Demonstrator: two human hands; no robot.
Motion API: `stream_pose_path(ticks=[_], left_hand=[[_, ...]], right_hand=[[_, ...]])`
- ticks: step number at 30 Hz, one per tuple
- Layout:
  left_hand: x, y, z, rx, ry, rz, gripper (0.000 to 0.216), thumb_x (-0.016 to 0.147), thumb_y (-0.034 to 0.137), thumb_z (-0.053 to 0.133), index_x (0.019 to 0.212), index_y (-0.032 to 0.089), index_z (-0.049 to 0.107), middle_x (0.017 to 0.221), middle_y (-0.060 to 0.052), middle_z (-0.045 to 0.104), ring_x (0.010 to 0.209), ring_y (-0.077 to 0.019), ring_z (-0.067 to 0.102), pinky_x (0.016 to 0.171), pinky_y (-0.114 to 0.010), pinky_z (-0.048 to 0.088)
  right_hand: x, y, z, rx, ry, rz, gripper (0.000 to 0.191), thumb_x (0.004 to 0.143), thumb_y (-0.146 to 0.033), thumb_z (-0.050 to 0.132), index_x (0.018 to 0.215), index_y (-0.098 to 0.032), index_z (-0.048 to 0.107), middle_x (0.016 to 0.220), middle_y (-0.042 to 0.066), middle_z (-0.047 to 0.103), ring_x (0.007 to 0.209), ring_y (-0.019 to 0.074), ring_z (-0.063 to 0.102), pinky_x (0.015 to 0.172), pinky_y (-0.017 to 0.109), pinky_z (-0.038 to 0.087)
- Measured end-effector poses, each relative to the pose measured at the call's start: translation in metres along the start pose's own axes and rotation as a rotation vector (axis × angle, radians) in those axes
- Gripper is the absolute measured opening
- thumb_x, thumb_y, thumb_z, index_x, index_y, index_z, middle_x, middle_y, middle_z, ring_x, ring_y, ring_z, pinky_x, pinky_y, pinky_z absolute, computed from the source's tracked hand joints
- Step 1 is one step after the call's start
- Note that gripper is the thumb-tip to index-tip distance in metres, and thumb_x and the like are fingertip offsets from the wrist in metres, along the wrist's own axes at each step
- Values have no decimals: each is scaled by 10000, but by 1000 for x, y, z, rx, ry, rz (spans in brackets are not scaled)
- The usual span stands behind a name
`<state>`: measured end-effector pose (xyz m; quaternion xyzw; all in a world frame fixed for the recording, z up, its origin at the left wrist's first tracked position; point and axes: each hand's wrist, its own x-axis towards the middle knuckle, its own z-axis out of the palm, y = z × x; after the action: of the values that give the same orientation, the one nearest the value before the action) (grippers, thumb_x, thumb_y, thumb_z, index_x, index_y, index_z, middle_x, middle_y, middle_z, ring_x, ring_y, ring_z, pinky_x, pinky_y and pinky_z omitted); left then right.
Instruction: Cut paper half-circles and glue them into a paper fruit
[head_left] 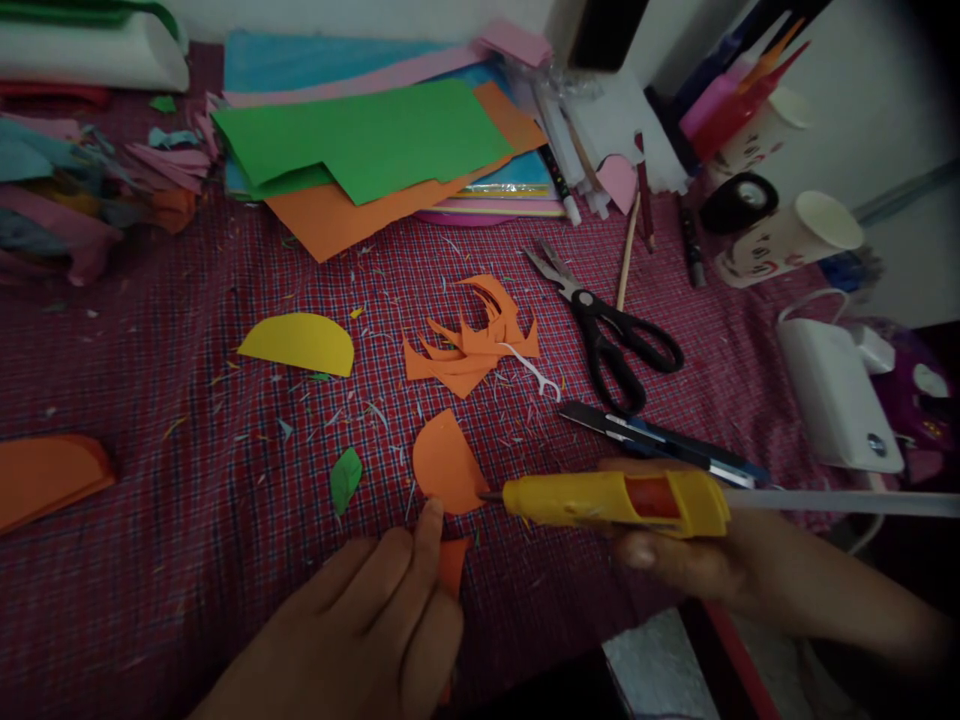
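My right hand [690, 570] grips a yellow hot glue gun [615, 502], a translucent glue stick [840, 503] jutting from its back. Its nozzle meets the right corner of an orange half-round paper piece [448, 465]. On that piece's lower edge rests the outstretched index fingertip of my left hand [375, 610], whose other fingers bend loosely beneath. Another orange paper scrap [453, 565] shows partly beside the left hand. Close by lie a small green paper leaf [346, 481], a pile of orange offcuts [480, 340] and a yellow half-round piece [300, 343].
Black-handled scissors [600, 320] and a utility knife [660, 440] lie beyond the glue gun. Coloured paper sheets [375, 140] are stacked at the back. Paper cups [795, 240] and a white power adapter [836, 395] stand right. Orange half-rounds [49, 480] lie left.
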<state>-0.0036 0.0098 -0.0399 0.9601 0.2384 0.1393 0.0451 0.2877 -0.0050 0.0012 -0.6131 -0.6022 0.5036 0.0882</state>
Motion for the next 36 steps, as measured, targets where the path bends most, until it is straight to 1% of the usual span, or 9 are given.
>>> stream_pose_path(ticks=[3, 6, 10, 14, 18, 24, 27, 31, 36], left_hand=[[2, 0, -1, 8, 10, -4, 336, 952, 120, 245, 829, 184, 551, 1043, -97, 700, 859, -195, 573, 737, -344, 383], [3, 1, 0, 2, 10, -20, 355, 961, 124, 230, 824, 185, 551, 1034, -93, 702, 874, -193, 570, 749, -333, 383], [1, 3, 1, -12, 20, -27, 332, 952, 122, 269, 810, 180, 563, 1035, -105, 701, 871, -197, 567, 748, -338, 384], [2, 2, 0, 5, 15, -26, 341, 945, 120, 271, 799, 182, 573, 1033, -106, 704, 857, -203, 573, 730, -342, 391], [3, 3, -1, 3, -12, -46, 291, 921, 112, 325, 810, 187, 584, 1042, -94, 702, 844, -203, 571, 729, -341, 397], [1, 5, -2, 8, -22, -31, 273, 916, 120, 329, 827, 186, 578, 1051, -87, 701, 855, -194, 572, 754, -336, 391], [2, 4, -3, 23, -24, -26, 295, 929, 132, 305, 831, 190, 577, 1041, -75, 705, 848, -184, 577, 766, -328, 392], [4, 3, -3, 5, 2, -19, 324, 939, 137, 291, 821, 184, 589, 1020, -88, 717, 802, -180, 589, 733, -325, 399], [1, 4, -2, -21, -57, -29, 285, 917, 121, 331, 856, 183, 602, 1012, -97, 727, 894, -196, 616, 805, -332, 420]], right_hand=[[1, -2, -1, -19, 1, -19, 402, 816, -483, 598, 1117, -218, 616, 847, 48, 683, 687, 201, 679, 570, 278, 590], [4, -5, 1, -57, -31, -32, 318, 834, -468, 580, 1022, -226, 667, 848, 47, 686, 684, 196, 674, 560, 263, 581], [5, -8, 4, -109, 46, -41, 366, 803, -503, 600, 1015, -219, 693, 910, 75, 704, 753, 227, 683, 605, 290, 587], [6, -12, 5, -120, -8, -80, 255, 835, -455, 572, 881, -239, 700, 704, 15, 666, 550, 167, 603, 472, 238, 526], [7, -16, 3, -108, -42, -95, 251, 856, -453, 544, 826, -245, 682, 654, 4, 623, 532, 169, 571, 477, 246, 512], [4, -10, 3, -31, -29, 4, 298, 824, -498, 568, 903, -234, 681, 724, 33, 652, 624, 200, 635, 525, 266, 558], [3, -8, 5, -35, -5, 24, 399, 808, -556, 568, 981, -216, 683, 846, 75, 691, 732, 238, 673, 597, 301, 586], [4, -9, 6, -77, -24, 4, 410, 833, -540, 542, 1052, -219, 673, 1001, 93, 701, 850, 250, 682, 707, 314, 584], [7, -13, 9, -99, -3, -38, 407, 830, -541, 541, 998, -198, 679, 884, 91, 709, 751, 246, 681, 636, 325, 581]])
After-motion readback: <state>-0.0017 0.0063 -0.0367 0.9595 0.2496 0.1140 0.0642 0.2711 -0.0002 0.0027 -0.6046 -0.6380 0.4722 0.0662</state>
